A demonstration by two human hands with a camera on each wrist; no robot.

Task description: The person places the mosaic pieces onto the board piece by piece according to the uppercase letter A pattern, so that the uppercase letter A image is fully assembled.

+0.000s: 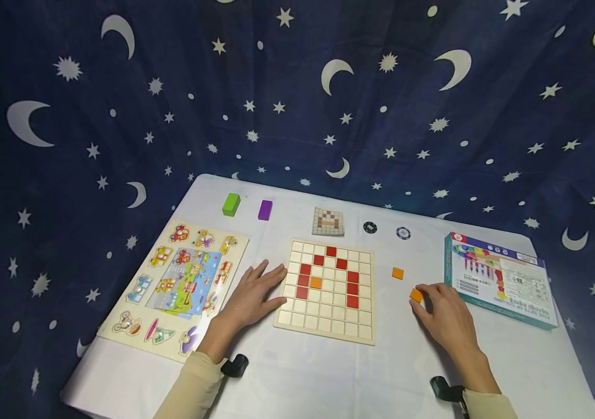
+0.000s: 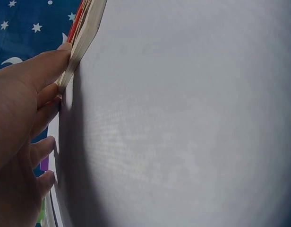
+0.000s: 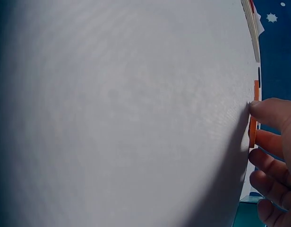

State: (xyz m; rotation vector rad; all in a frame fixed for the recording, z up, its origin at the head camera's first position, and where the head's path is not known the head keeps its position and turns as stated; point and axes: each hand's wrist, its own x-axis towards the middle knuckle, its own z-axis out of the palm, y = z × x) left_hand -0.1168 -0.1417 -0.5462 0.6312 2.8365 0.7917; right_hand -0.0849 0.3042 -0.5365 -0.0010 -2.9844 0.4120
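Note:
A wooden grid board [image 1: 325, 327] lies in the middle of the white table, with several red tiles [image 1: 352, 289] set in an arch-like pattern and one orange tile [image 1: 315, 283] in its cells. My left hand [image 1: 250, 298] rests at the board's left edge, fingers spread and fairly straight; in the left wrist view, the thumb [image 2: 55, 64] touches the board's side. To the right of the board, my right hand [image 1: 448, 319] pinches an orange square tile [image 1: 416, 295] between thumb and forefinger, low at the tabletop. Another orange tile [image 1: 397, 273] lies just beyond it.
A pattern card [image 1: 328, 222] lies behind the board, beside a black chip [image 1: 369, 227] and a blue-white chip [image 1: 403, 233]. Green [image 1: 231, 204] and purple [image 1: 265, 210] blocks stand back left. A vehicle puzzle [image 1: 140, 288] lies left, a toy box [image 1: 502, 279] right.

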